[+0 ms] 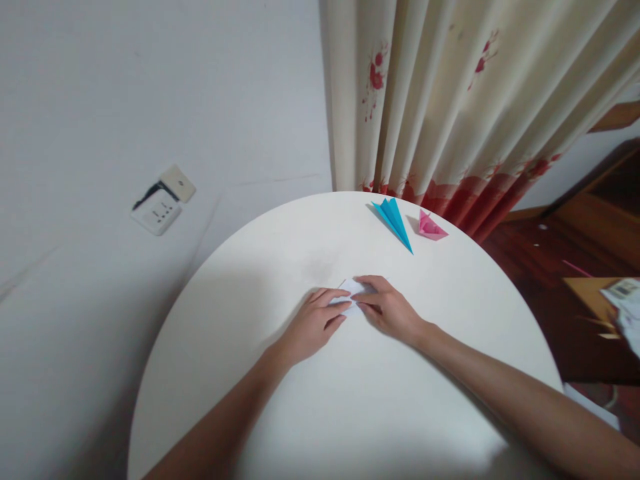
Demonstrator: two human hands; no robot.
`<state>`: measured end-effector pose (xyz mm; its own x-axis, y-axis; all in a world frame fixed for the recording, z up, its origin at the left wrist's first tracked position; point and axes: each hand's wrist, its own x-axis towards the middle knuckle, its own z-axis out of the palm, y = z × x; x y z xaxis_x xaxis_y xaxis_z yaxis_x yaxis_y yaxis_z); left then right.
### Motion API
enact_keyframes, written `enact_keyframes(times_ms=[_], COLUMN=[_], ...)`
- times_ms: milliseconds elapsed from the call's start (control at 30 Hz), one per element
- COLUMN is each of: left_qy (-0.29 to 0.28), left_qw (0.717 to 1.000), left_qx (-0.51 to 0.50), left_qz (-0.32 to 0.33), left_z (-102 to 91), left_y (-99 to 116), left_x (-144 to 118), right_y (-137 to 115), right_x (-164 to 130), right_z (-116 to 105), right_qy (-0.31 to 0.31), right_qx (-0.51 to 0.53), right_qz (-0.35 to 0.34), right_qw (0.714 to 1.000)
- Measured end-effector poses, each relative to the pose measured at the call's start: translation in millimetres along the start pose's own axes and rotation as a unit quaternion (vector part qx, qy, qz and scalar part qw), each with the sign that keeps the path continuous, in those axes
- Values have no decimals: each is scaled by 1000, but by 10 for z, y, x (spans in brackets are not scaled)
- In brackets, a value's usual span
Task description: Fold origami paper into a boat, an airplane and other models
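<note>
A small white folded paper [351, 291] lies flat near the middle of the round white table [350, 413]. My left hand [314, 325] presses on the paper's left side with its fingertips. My right hand [387, 308] pinches and presses its right side, so most of the sheet is hidden under my fingers. Both forearms reach in from the near edge of the table.
A blue folded paper shape [395, 221] and a pink folded paper shape [430, 227] sit at the table's far edge. A cream curtain with red print [465, 107] hangs behind. A wall socket [159, 203] is at left. Dark wooden floor and furniture [590, 220] lie at right.
</note>
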<state>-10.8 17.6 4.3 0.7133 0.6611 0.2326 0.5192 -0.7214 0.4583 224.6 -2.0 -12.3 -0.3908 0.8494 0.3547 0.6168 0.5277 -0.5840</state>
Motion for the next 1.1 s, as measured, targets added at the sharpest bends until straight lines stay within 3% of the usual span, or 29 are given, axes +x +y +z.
enact_keyframes(times_ms=[333,633,767,933,1100], left_qy=[10,19,22,61,142], left_qw=[1000,1000,1000,997,983], left_qx=[16,3,-2,-48,-91], left_qz=[-1,-14,-13,-12,-76], left_z=[8,5,-5,6,26], left_y=[-21,-21,-3,-17,-76], left_x=[-4,2,13,30,34], right_y=[-45,-3,25,47,-16], right_x=[31,10,11,18,39], right_z=[-36,-2,11,0,-42], right_qy=[0,41,34,9,-18], right_qx=[-51,-25,-33,-1,28], right_qz=[-63,8,-1,-29,-95], right_qw=[997,999,999,1000,995])
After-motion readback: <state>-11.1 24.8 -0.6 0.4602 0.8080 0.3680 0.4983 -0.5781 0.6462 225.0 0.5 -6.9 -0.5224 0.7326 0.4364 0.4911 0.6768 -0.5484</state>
